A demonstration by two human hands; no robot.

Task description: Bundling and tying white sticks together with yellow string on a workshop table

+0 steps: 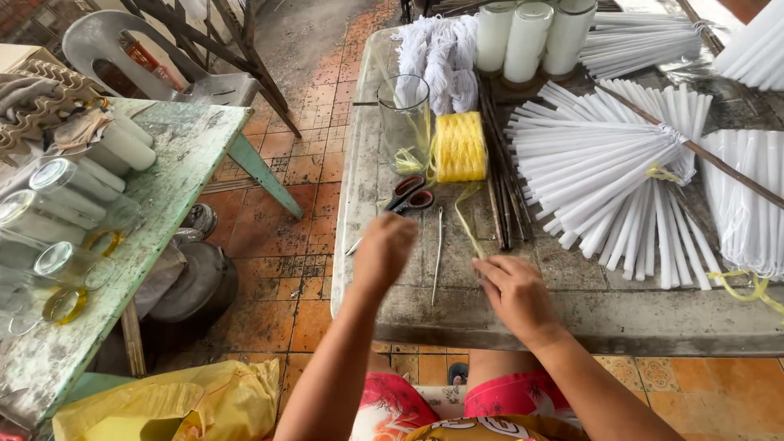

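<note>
Head view: person seated at a worn grey table [572, 314].
Left hand [384, 253]: loosely closed beside the red-handled scissors [408, 194]; whether it grips anything, cannot tell.
Right hand [516, 296]: pinching the yellow string [467, 220].
String: thin strand running to the spool [460, 147] at 12 o'clock.
Progress: white stick bundles [604, 175] at 2 o'clock already tied; string uncut.

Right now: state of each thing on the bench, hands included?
Left hand: closed loosely, over the red-handled scissors' blade end.
Right hand: pinching the yellow string strand.
Red-handled scissors: lying flat, blades shut.
Yellow twine spool: upright, strand trailing.
Clear drinking glass: upright, yellow scraps inside.
</note>
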